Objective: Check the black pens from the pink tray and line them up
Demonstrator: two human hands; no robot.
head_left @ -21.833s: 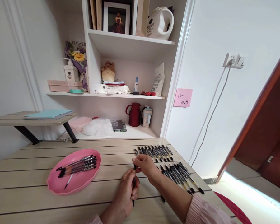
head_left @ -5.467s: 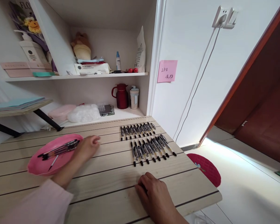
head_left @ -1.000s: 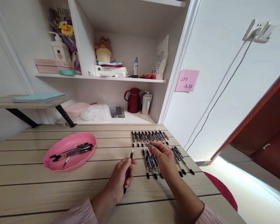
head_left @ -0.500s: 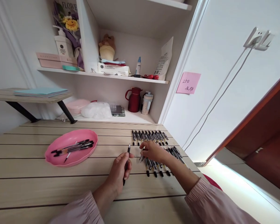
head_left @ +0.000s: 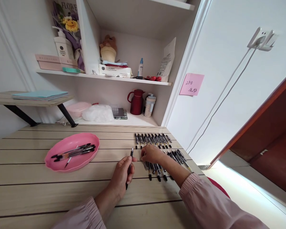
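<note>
My left hand (head_left: 122, 173) is closed around a black pen (head_left: 132, 152), its metal tip pointing away from me and its lower end showing below the fingers. My right hand (head_left: 152, 154) is down at the left end of the pens, fingertips pinched together; whatever they hold is hidden. Under and beside that hand lies a near row of black-and-clear pen parts (head_left: 158, 176). Behind it runs a far row of black pen pieces with separate black caps (head_left: 154, 138). To the left, a pink scalloped tray (head_left: 59, 168) holds several pens (head_left: 76, 151).
A small raised stand (head_left: 38, 101) with blue papers is at the back left of the wooden table (head_left: 85, 190). Behind are shelves with a red jug (head_left: 136, 103), a pale bottle (head_left: 149, 105) and a plastic bag (head_left: 98, 113). A wall rises close on the right.
My right hand has shifted slightly left, its fingers drawing together over the near row's left end. My left hand keeps the pen in the same place.
</note>
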